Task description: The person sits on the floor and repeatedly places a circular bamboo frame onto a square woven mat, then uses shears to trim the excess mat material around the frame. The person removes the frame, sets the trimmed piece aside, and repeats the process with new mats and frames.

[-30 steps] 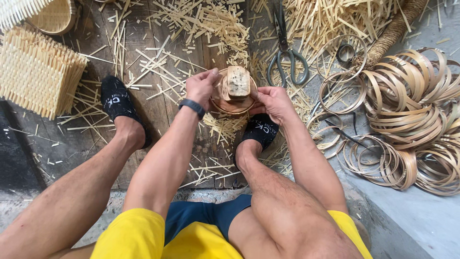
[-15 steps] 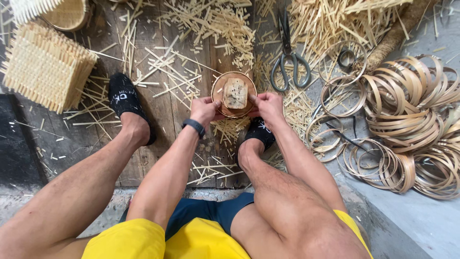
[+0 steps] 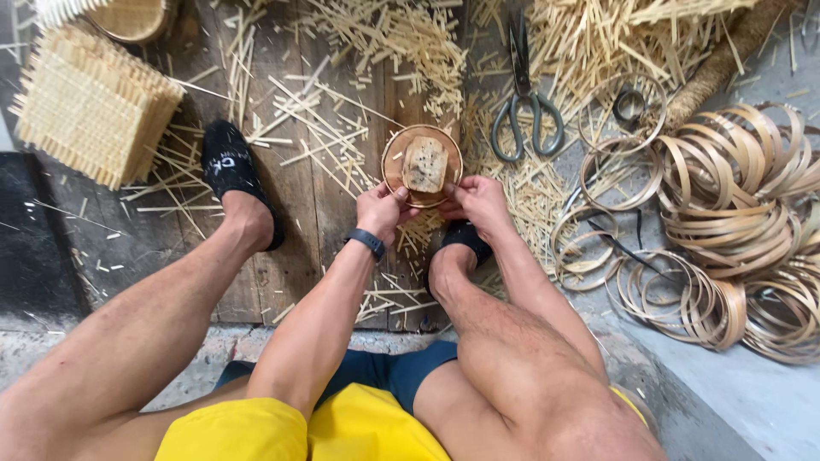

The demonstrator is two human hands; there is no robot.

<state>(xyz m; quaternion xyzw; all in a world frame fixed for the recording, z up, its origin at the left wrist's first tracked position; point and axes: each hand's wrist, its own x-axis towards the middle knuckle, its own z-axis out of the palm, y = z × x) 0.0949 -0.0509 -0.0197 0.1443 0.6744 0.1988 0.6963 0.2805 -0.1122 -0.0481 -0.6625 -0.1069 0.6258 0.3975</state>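
We hold a small round bamboo hoop (image 3: 422,166) with both hands, low over the wooden floor boards (image 3: 333,213), between our two feet. Inside the ring sits a pale woven square piece (image 3: 424,164). Our left hand (image 3: 384,209) pinches the lower-left rim with thumb and fingers pressed together on it; our right hand (image 3: 480,201) pinches the lower-right rim the same way.

What could go wrong, in our judgement: the woven piece looks only loosely seated, so if we tilt the hoop or squeeze uneven, it may slip out or the thin rim may bend, maybe crack. Sharp strip ends could also prick the fingers.

Around us: loose bamboo slivers (image 3: 376,51) lie scattered everywhere, incl. just under the hoop, so a dropped part would be hard to find. Scissors (image 3: 525,111) lie near, above-right of the hoop, blades pointing away. A big pile of bamboo rings (image 3: 726,213) is at the right, well apart. A stack of woven squares (image 3: 90,107) is at far left, beyond the left foot in a black slipper (image 3: 235,175).
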